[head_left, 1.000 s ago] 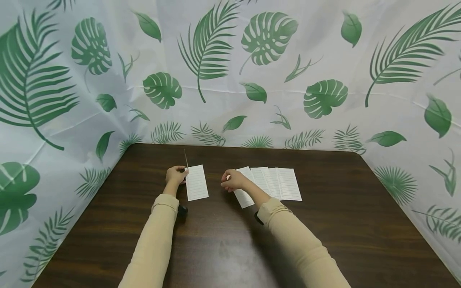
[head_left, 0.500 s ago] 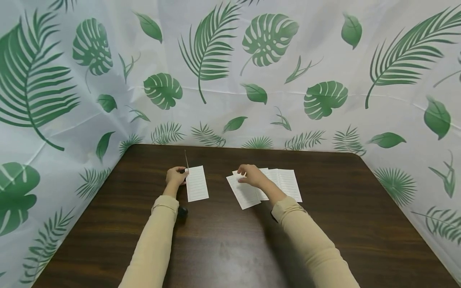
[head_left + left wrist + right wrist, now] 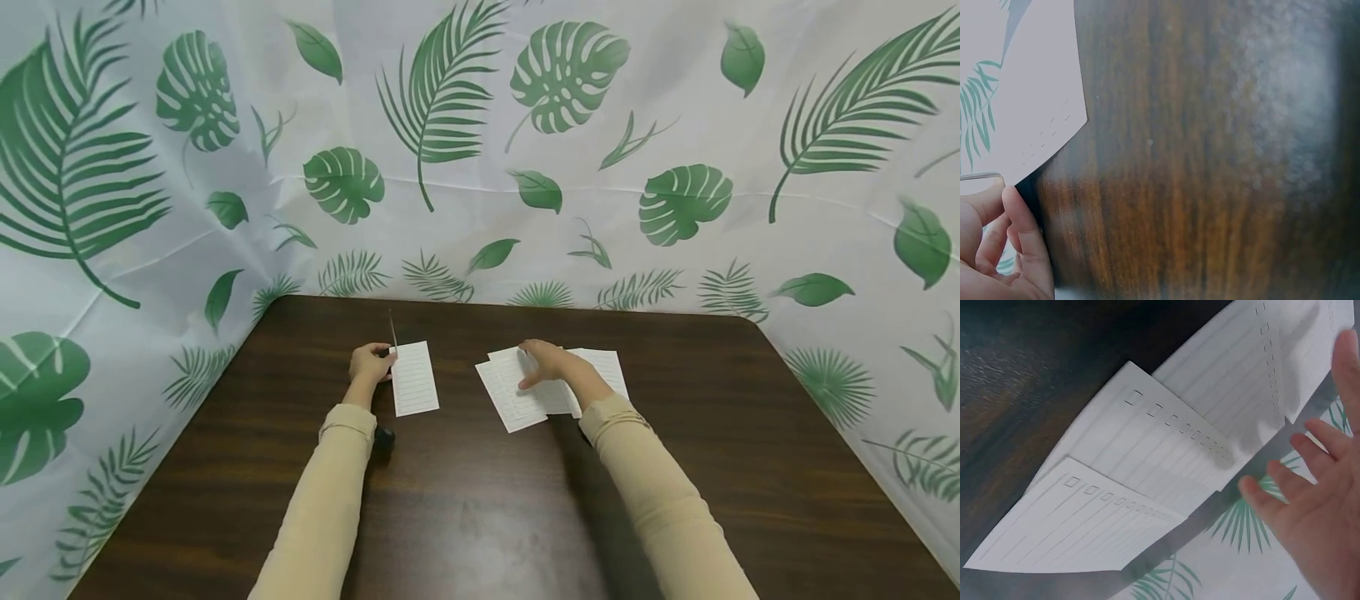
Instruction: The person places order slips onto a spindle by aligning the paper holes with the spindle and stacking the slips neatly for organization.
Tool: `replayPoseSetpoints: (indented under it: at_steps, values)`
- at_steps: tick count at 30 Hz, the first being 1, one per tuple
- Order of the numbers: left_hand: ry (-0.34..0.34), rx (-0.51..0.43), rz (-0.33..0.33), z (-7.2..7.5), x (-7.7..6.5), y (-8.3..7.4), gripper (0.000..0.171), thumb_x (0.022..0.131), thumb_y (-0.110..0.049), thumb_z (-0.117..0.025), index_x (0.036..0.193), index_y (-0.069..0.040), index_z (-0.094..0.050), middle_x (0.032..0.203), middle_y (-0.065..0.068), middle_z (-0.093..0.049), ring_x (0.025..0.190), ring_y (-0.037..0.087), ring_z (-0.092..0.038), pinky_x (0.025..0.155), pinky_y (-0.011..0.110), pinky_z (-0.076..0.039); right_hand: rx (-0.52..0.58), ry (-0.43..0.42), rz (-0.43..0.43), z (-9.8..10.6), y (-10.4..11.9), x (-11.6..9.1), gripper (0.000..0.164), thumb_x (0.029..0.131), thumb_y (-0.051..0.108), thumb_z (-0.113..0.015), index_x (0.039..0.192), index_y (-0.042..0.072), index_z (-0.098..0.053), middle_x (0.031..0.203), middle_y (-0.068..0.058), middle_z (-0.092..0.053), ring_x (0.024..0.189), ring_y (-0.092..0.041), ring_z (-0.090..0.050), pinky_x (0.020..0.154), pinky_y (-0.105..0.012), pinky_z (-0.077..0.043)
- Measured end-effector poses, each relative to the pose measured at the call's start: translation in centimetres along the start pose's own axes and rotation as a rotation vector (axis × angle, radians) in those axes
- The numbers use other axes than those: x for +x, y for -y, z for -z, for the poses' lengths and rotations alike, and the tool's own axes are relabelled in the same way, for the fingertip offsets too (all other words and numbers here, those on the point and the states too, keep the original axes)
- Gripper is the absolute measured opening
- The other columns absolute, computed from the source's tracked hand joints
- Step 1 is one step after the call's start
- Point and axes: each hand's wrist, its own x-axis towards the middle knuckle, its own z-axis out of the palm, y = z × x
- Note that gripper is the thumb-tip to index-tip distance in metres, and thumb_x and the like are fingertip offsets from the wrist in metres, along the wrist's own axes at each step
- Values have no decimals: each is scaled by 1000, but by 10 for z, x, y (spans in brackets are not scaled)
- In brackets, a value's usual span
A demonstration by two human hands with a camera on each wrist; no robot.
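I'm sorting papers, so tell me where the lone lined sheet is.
In the head view, the lone lined sheet is left of center, its edge at the left hand, apart from the fanned sheets.

The head view looks forward and down across the worktop (image 3: 465, 500), past its far edge. The left wrist view, close in, shares with it one card (image 3: 416, 381), its facing hard to judge; the right, also near, looks down across the shared overlapping cards (image 3: 512, 402).

There are five visible lined sheets (image 3: 416, 382), two hands (image 3: 370, 364), one table (image 3: 480, 475).
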Motion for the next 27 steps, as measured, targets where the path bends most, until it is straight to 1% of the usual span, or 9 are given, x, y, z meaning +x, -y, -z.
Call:
replayPoseSetpoints:
  at_steps: [3,5,7,11,15,18,22,27]
  values:
    - [-4,-10,-4,-2,1,-1,31,90,-14,-61,120,-4,-62,129,23,-52,43,1,-48,47,13,-50,-26,47,-33,1,-3,2,91,77,28,-78,143,-9,-28,150,-28,-25,139,-50,-17,112,-64,-19]
    - [2,-19,-5,-3,3,0,32,90,-14,-61,120,-4,-62,130,24,-51,43,1,-48,47,14,-50,-42,54,-54,0,-2,3,94,75,30,-79,144,-7,-26,152,-27,-22,140,-50,-12,110,-68,-17]
    - [7,-28,-1,-4,4,1,32,90,-13,-61,121,-4,-62,130,23,-51,44,1,-48,47,14,-51,-60,63,-75,-3,-1,3,97,74,33,-79,145,-5,-26,154,-24,-19,141,-48,-9,109,-69,-16]
    - [6,-19,-3,-5,6,4,32,90,-14,-61,120,-4,-62,129,22,-52,45,2,-47,47,14,-51,-105,59,-99,-7,2,5,97,73,37,-78,145,-4,-28,154,-21,-20,142,-46,-10,109,-69,-17]
    - [-7,-9,-12,-5,7,5,31,90,-14,-62,119,-5,-63,127,23,-53,45,3,-47,47,15,-51,-138,31,-110,-10,4,6,93,73,39,-78,144,-3,-33,154,-20,-24,142,-45,-12,110,-68,-18]
    - [2,-20,-15,-4,7,5,31,90,-13,-62,119,-4,-63,127,24,-52,46,3,-48,47,15,-52,-145,11,-116,-11,5,6,89,72,39,-79,141,-1,-38,152,-20,-27,142,-44,-14,110,-67,-18]
    - [13,-29,-14,-4,6,5,32,90,-12,-61,120,-3,-62,128,24,-51,47,3,-48,48,15,-52,-148,-28,-107,-14,4,5,83,72,40,-79,137,0,-45,150,-20,-33,141,-45,-17,109,-68,-20]
    - [5,-39,-15,0,6,4,32,89,-12,-62,120,-3,-62,129,24,-51,46,3,-48,47,15,-51,-155,-99,-89,-14,8,5,78,70,38,-81,131,1,-49,145,-20,-39,139,-45,-22,105,-69,-26]
